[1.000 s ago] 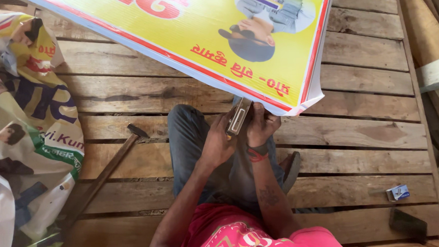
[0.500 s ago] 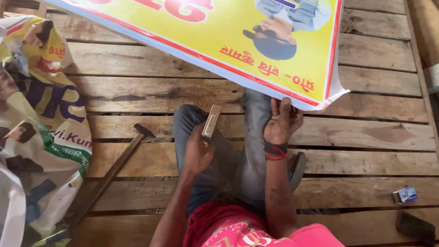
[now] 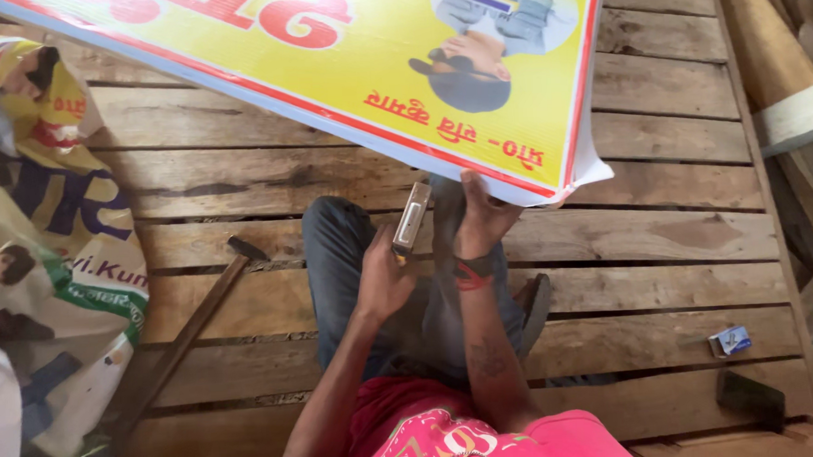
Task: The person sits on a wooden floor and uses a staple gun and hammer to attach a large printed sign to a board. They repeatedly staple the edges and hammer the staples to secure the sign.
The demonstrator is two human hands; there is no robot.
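Note:
My left hand grips a small metal stapler-like tool, its tip pointing up at the lower edge of a big yellow printed banner with a red border. My right hand, with a red band at the wrist, reaches up and holds the banner's lower edge near its corner. Both hands are above my lap, in dark jeans. I sit on a floor of wooden planks.
A hammer with a wooden handle lies on the planks at my left. A crumpled printed banner fills the left side. A small blue-and-white box and a dark flat object lie at the right. Timber pieces lean at the top right.
My left hand has brought the metal tool back up close to the banner's edge beside my right hand. My right hand has stayed on the banner's edge near its corner.

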